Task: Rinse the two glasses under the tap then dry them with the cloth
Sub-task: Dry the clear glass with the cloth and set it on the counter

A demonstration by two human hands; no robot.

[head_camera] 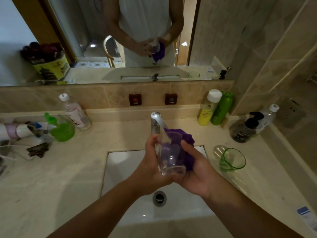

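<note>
Drying of the first glass, seen from the head camera. The left hand is wrapped round the side of the clear glass, fingers curled on its wall, holding it tilted over the white sink basin, mouth turned away from the viewer and thick base nearest the camera. The right hand is clamped on the purple cloth, which is bunched against the far side of the glass and shows through the wall; whether part of the cloth is pushed inside the mouth cannot be told. The tap stands just behind the glass, and no stream of water is visible from it.

The green glass stands upright on the tabletop to the right of the basin, well apart from both hands. Whether it is wet or dry cannot be judged from this view.

Judged step: the clear glass is being wiped dry, so the task appears roughly at its midpoint or later. The next move calls for turning the glass within the cloth until wall and base are covered, setting it down on the tabletop, then taking up the green glass for whichever treatment it lacks.
</note>
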